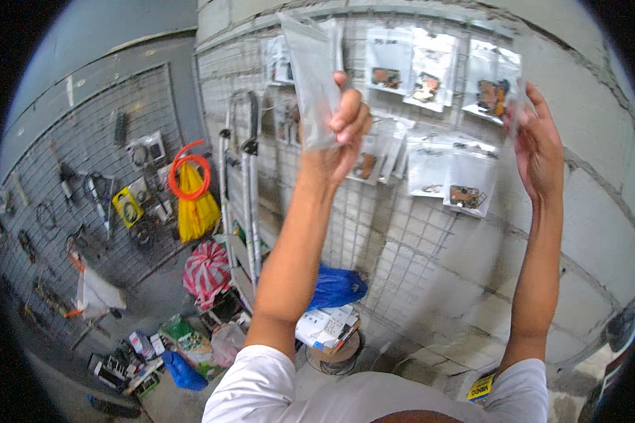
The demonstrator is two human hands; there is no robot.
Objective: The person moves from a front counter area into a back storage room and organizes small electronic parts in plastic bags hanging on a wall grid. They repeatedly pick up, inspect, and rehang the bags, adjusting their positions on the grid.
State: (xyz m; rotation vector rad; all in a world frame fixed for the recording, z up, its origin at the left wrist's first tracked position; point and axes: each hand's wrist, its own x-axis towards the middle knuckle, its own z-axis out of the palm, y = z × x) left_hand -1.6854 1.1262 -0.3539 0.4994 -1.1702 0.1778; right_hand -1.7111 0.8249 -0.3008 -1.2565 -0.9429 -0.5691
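Note:
Raised in front of the wall, my left hand (347, 120) is closed around a clear plastic zip bag (309, 74). The bag stands upright above the fingers, and its contents cannot be made out. My right hand (537, 137) is lifted at the right, its thumb and fingers closed on a narrow, blurred strip of clear plastic bag (521, 106), seen nearly edge-on. Just left of that hand hangs a bag of small copper-coloured and dark parts (491, 92). More hanging bags (427, 70) of small parts are between my hands, with another bag (467, 180) lower down.
A wire grid (409, 247) covers the block wall. Left of my left arm stands a folding ladder (247, 183). Tools, an orange hose coil (189, 173) and a yellow bag (194, 211) hang on the left grid. Below are a blue bag (337, 285), papers (328, 328) and floor clutter.

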